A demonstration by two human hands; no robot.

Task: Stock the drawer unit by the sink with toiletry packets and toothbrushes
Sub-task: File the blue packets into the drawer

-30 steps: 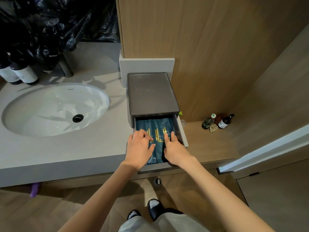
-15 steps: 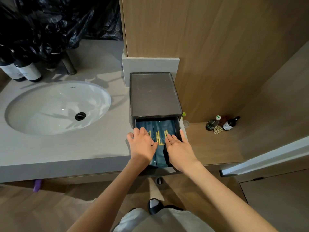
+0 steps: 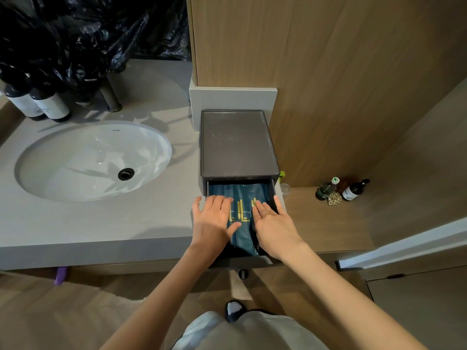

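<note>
At the bottom edge are the person's pale grey clothing [image 3: 252, 329] and one dark shoe with a white sock [image 3: 234, 310] on the wooden floor [image 3: 75, 311]. Two bare forearms reach forward from there to the pulled-out dark grey drawer [image 3: 242, 261], which juts past the front edge of the grey stone table [image 3: 101, 223].

The left hand [image 3: 213, 221] lies flat, palm down, with its fingers straight and spread. It rests on the left side of the dark teal toiletry packets with gold lettering [image 3: 243, 198], its thumb pointing across them. The right hand [image 3: 272, 223] is flat too, with straight fingers pressing on the right side of the packets and one finger lying out along the drawer's right wall. Neither hand grips anything. The packets lie side by side in the drawer, their far ends reaching under the unit.

Behind them, the dark grey box-shaped drawer unit [image 3: 236, 142] stands on the table against a pale block [image 3: 232, 98] and a wooden wall panel [image 3: 328, 72]. To its left is the white oval sink [image 3: 63, 160] with a black drain [image 3: 125, 173]. To the right, on a lower wooden shelf [image 3: 328, 223], stand a small green bottle [image 3: 325, 191] and a dark labelled bottle [image 3: 354, 191].

Farthest back on the left are dark bottles with white labels [image 3: 44, 106], a metal tap base [image 3: 111, 99] and crumpled black plastic sheeting [image 3: 75, 29].
</note>
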